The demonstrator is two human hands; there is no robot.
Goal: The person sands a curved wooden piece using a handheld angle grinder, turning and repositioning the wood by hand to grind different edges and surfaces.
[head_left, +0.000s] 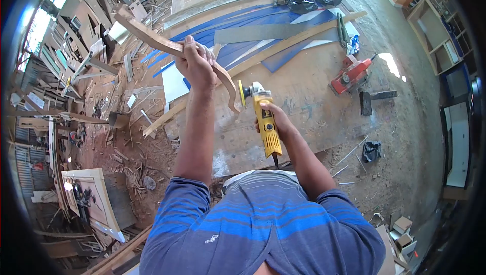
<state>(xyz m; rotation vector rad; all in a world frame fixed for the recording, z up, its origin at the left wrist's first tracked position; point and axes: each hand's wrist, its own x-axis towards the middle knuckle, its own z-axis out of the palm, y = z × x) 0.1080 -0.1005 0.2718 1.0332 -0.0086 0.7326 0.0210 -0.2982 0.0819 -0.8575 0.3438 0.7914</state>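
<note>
Above the worktable (pixel 324 115): one curved strip of wood (pixel 147 36), left hand (pixel 198 66) closed firmly round it near mid-length, seemingly for balance, both ends free. Just beside its lower end: one yellow grinder (pixel 267 128), right hand (pixel 278 119) wrapped about the body, probably to keep fingers behind the disc (pixel 241 94); whether disc and wood touch cannot be told. On the worktable, right side: one hammer (pixel 365 104), one red power tool (pixel 352 76), perhaps placed for elbow room. Farther off: blue strips (pixel 280 58), crossed by a long board (pixel 288 47).
</note>
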